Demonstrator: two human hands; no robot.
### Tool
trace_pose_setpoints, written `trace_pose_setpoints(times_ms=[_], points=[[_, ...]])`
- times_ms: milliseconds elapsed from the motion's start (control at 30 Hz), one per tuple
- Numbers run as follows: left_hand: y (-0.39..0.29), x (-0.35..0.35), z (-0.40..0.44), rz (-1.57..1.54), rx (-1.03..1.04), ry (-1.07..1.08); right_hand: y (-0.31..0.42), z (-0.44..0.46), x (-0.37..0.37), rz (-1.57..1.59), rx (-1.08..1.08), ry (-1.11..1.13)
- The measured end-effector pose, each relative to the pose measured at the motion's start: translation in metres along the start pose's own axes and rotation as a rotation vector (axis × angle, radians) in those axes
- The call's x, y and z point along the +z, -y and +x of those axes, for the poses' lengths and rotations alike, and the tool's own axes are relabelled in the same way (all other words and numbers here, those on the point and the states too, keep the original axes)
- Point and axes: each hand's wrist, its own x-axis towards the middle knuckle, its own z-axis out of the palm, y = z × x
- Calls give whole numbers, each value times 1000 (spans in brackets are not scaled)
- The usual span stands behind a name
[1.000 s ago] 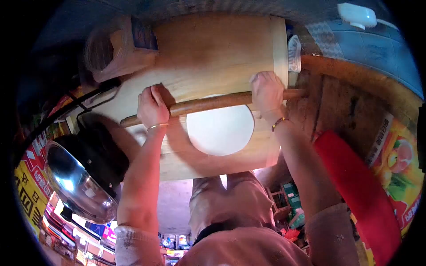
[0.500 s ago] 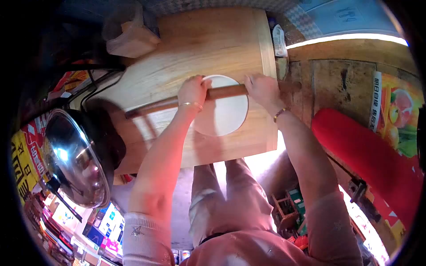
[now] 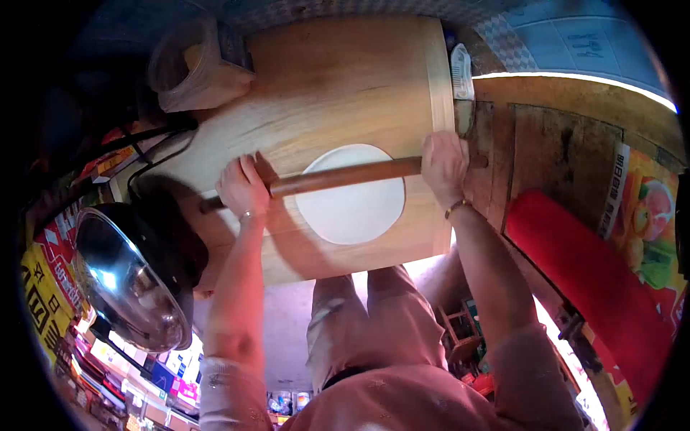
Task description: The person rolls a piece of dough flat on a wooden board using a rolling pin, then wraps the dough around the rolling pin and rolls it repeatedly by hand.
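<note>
A long wooden rolling pin (image 3: 345,176) lies across a flat round sheet of white dough (image 3: 352,215) on the wooden board (image 3: 345,86). My left hand (image 3: 243,188) is wrapped round the pin left of the dough, close to its left end. Right of the dough, near the board's right edge, my right hand (image 3: 443,164) grips the pin, whose tip sticks out past the board. The pin crosses the upper half of the dough, and most of the sheet shows below it.
A clear plastic container (image 3: 205,68) stands at the board's back left. On the left is a shiny metal bowl (image 3: 133,280). A red rolled bundle (image 3: 582,280) and a fruit-printed box (image 3: 647,208) are at the right. A white packet (image 3: 461,72) lies beyond the board's right edge.
My hands have moved apart along the rolling pin, the left one out to the left and the right one slightly rightward. The pin lies less tilted across the dough.
</note>
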Motion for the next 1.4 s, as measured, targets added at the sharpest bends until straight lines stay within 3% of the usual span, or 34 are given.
trace_pose_setpoints(times_ms=[33,67,133,233,300,333,400,467,500,533,567,633,667,700,767,800,867,900,933,967,1000,1067,1200,1300,1400], points=[[8,1,-34,114,17,-19,-3,-14,5,-33,-14,7],[18,5,-78,9,-22,-32,18,-24,-17,-110,-28,-109],[16,0,-90,-98,-61,-27,26,-36,-25,-69,10,-135],[-8,-8,-18,29,-35,45,20,10,-20,-38,49,34],[-10,7,43,-116,-91,-28,20,62,-21,12,37,62],[-11,5,61,-260,-90,52,22,74,-20,15,44,76],[-16,4,67,-197,-214,112,24,89,-22,-33,-39,-14],[-6,-1,5,5,-180,32,25,47,-24,-62,30,66],[0,1,-37,52,-44,-104,25,16,-22,-42,44,105],[3,8,-56,95,97,-248,31,-4,-18,-83,-15,-196],[1,11,-46,93,94,-257,30,-5,-18,-99,-12,-164],[-2,1,-39,133,-43,-50,29,-4,-23,-113,6,-86],[-12,-2,-6,-15,-63,-19,28,30,-27,-73,-20,8],[-14,3,24,-49,-215,43,26,64,-26,-34,-43,91],[-9,17,73,-274,-238,-2,17,105,-13,-54,-166,-7],[-11,20,86,-284,-112,-136,21,97,-14,-44,-161,4],[-17,3,66,-51,-218,87,28,88,-21,-108,-17,136],[-15,-1,27,0,-185,31,29,60,-31,-85,-35,227],[2,10,-18,124,-89,10,20,19,-12,-63,-70,61],[-1,8,-43,58,-29,-169,26,-6,-13,-44,-29,20],[-3,11,-37,56,-30,-174,32,-12,-19,-11,-1,48],[-3,1,-37,153,-113,43,34,19,-26,-126,-16,97],[-18,10,63,-116,-237,-16,29,88,-14,-31,-30,109],[-17,17,88,-149,-226,-28,25,109,-4,2,-119,-82],[-16,21,90,-155,-205,-69,23,115,-4,-13,-158,-65]])
